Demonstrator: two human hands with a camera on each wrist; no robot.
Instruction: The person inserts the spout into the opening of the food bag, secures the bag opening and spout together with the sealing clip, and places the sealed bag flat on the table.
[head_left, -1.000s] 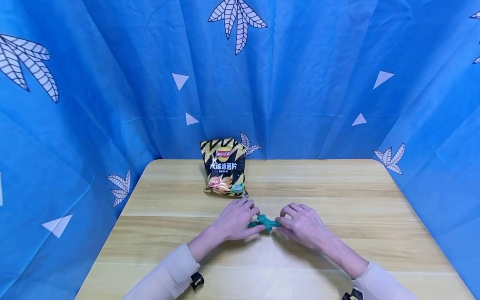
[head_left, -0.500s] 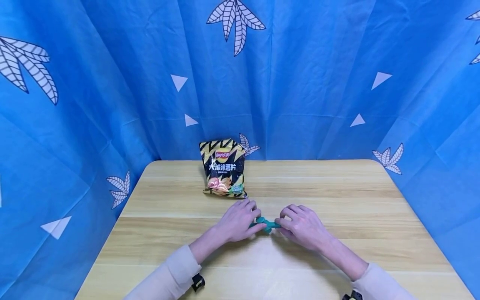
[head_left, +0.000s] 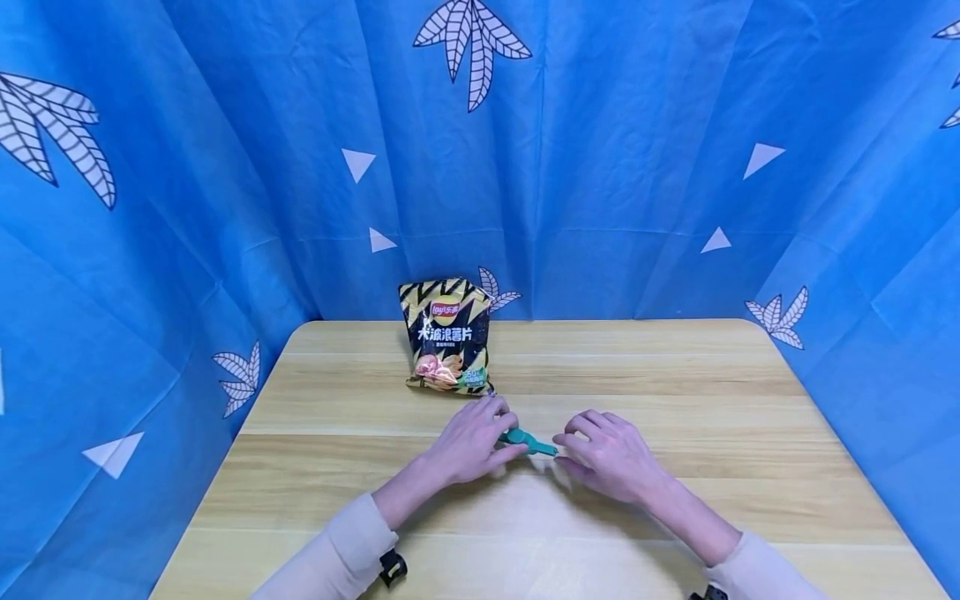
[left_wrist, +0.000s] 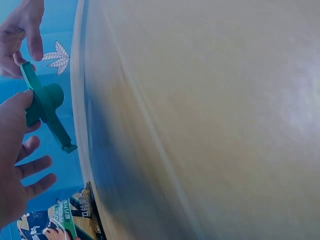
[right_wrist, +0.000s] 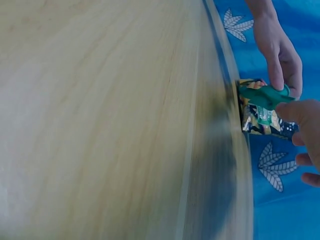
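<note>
A green bag sealing clip with a round cap [left_wrist: 54, 95] is held above the wooden table, pinched between the thumb and fingers of my left hand [head_left: 468, 440]. In the left wrist view the other fingers of that hand spread out beside the clip. My right hand [head_left: 611, 454] is close to the clip's right end, its thumb and fingertips parted around the tip. In the right wrist view my right hand [right_wrist: 307, 125] overlaps the clip's end. Behind my left hand stands a black and yellow bag of Lay's potato chips [head_left: 446, 337], partly overlapped by the clip in the right wrist view.
The light wooden table [head_left: 675, 375] has rounded far corners. A blue curtain [head_left: 622, 167] with white leaf and triangle prints hangs close behind it and along both sides. Shadows of both hands fall on the tabletop.
The clip has turned in my left hand, its right end now tilting slightly down toward me. My right fingers have come off that end. The chip bag stays in place.
</note>
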